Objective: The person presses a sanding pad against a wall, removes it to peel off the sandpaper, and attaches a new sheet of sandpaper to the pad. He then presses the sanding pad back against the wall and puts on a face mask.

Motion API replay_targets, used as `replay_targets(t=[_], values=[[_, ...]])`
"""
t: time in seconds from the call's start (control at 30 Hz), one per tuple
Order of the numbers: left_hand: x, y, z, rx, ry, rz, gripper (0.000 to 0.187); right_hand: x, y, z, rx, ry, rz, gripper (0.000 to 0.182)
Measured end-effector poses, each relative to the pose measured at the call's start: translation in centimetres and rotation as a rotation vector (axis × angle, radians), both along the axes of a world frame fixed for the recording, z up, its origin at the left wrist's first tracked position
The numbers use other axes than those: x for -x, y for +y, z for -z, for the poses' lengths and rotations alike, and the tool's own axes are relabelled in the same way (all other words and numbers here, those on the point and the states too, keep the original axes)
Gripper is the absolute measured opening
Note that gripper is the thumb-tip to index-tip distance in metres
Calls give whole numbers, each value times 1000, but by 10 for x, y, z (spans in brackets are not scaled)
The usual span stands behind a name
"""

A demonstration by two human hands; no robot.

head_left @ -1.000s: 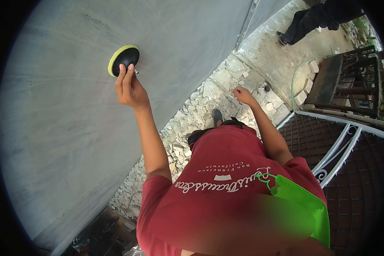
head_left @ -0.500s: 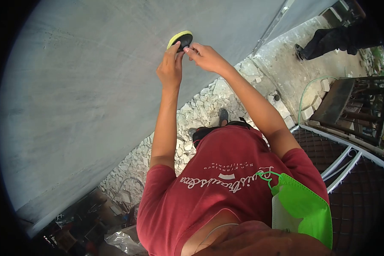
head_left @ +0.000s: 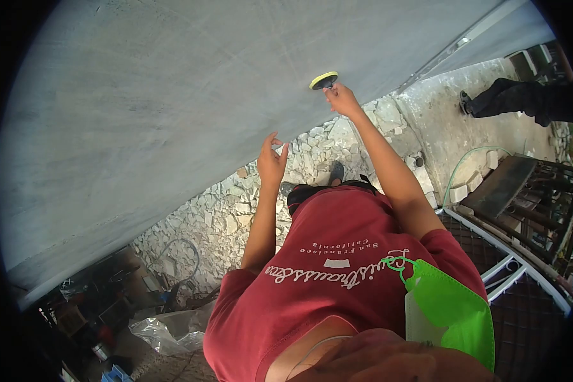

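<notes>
The right hand point(head_left: 341, 99) grips the small round pad point(head_left: 323, 80), yellow-rimmed with a dark back, pressing it flat against the grey slab point(head_left: 172, 95) in the upper centre of the frame. The left hand point(head_left: 272, 159) hangs free just below the slab's lower edge, fingers spread and holding nothing. Beneath both arms lies broken stone rubble point(head_left: 235, 210). A green mask point(head_left: 452, 305) dangles over the red shirt point(head_left: 337, 274) at the lower right. Another person's dark legs point(head_left: 516, 99) show at the upper right.
</notes>
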State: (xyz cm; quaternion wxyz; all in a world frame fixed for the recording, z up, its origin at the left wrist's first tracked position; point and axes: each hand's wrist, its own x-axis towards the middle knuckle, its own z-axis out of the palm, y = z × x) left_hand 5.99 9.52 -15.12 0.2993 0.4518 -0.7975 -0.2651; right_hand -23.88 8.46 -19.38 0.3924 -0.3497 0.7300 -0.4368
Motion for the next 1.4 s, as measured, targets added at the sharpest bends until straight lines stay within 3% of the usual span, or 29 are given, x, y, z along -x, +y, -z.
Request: replay_targets(t=[0.07, 0.27, 0.33, 0.43, 0.5, 0.63, 0.67, 0.77, 0.8, 0.87, 0.9, 0.97, 1.0, 1.17, 1.3, 1.4], values=[[-27, 10, 14, -195, -11, -78, 42, 1, -9, 7, -23, -4, -42, 45], [-82, 13, 40, -294, -108, -133, 34, -22, -17, -37, 10, -52, -48, 45], [-93, 11, 40, -328, -119, -141, 32, -27, -21, -12, -105, 67, -58, 42], [-101, 10, 35, -334, -85, -165, 32, -15, -34, 104, -299, 198, 17, 38], [-110, 14, 30, -342, -96, -173, 32, 2, -34, 125, -363, 170, -25, 38], [-140, 32, 35, -373, -131, -237, 30, -1, -35, 115, -467, 143, -36, 39], [-148, 39, 39, -404, -137, -272, 30, -21, -34, 114, -423, 360, 85, 42], [-168, 51, 54, -440, -173, -300, 27, -100, -49, 113, -293, 160, -144, 51], [-172, 54, 57, -466, -177, -292, 26, -130, -54, 82, -347, 124, -195, 50], [-175, 55, 64, -491, -181, -288, 23, -183, -60, 88, -138, 418, -25, 44], [-178, 54, 67, -496, -193, -281, 23, -178, -59, 84, -147, 409, -20, 44], [-182, 54, 75, -517, -132, -298, 23, -144, -54, 74, -296, 9, -126, 41], [-191, 53, 90, -512, -49, -291, 22, -122, -46, 80, -285, -75, -32, 39], [-202, 58, 76, -565, -120, -367, 29, 23, -16, 130, -249, 236, 242, 37], [-217, 68, 88, -533, -158, -392, 27, 16, -15, 145, -218, 384, 270, 40], [-207, 61, 87, -553, -140, -355, 28, -79, -34, 122, -121, 123, 43, 39]])
